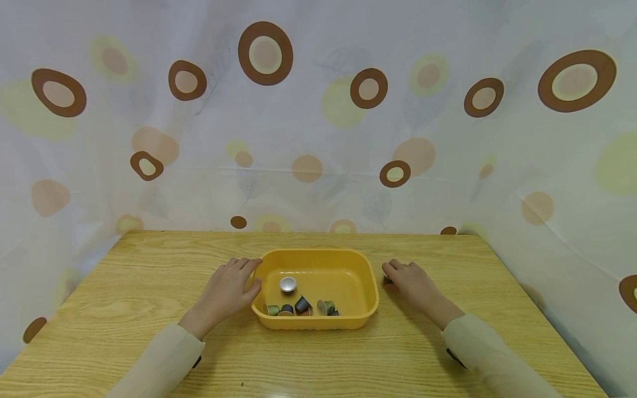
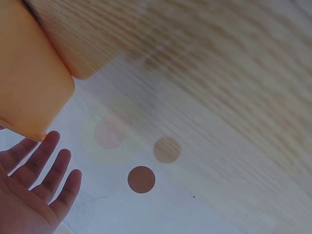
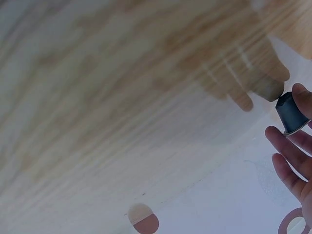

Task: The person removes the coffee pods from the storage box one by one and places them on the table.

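Observation:
A yellow plastic bin [image 1: 320, 322] stands on the table with several coffee capsules inside. A silver-lidded capsule [image 1: 287, 284] sits apart from the others, and a green capsule [image 1: 272, 310] lies among those along the near wall. At the bin's left rim rests my left hand [image 1: 230, 287], its fingers extended, one fingertip against the edge in the left wrist view. Right of the bin, my right hand [image 1: 412, 284] pinches a dark coffee capsule [image 3: 291, 114] between thumb and fingers. The capsule's narrow end points down close over the tabletop; the hand partly hides it in the head view.
The wooden table [image 1: 174, 254] has a glossy top that mirrors the right hand. A pale curtain [image 1: 308, 199] with brown and yellow circles hangs behind the table and along both sides.

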`<state>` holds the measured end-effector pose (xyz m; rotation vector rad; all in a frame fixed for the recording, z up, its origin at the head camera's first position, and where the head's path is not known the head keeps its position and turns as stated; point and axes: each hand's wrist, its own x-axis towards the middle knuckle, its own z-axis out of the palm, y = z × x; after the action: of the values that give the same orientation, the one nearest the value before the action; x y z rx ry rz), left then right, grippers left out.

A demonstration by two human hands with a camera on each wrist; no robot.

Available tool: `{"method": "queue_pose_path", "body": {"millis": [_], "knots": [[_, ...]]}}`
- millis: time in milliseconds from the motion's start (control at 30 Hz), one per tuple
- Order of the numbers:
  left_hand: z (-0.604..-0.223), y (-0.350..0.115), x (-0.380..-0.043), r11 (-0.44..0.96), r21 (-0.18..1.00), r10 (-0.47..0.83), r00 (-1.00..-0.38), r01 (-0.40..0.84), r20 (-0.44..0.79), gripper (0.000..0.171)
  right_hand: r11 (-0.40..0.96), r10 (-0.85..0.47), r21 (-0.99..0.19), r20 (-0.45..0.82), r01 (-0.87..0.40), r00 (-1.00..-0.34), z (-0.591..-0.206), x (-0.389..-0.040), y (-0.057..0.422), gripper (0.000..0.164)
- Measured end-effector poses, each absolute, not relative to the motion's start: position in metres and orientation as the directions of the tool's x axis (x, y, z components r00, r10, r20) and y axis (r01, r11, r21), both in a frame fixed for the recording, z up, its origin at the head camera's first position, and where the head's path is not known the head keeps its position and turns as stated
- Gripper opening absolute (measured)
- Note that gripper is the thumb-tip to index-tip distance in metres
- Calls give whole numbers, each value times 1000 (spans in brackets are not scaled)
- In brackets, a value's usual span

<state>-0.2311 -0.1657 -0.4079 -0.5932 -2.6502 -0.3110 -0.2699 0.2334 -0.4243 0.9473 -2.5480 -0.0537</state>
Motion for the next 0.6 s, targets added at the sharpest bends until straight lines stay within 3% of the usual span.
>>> {"method": "queue_pose_path", "body": {"millis": [600], "knots": [[-409, -165, -232, 886, 131, 357, -834, 445, 420, 39, 762, -641, 244, 416, -600, -645, -426, -268, 236, 32]]}}
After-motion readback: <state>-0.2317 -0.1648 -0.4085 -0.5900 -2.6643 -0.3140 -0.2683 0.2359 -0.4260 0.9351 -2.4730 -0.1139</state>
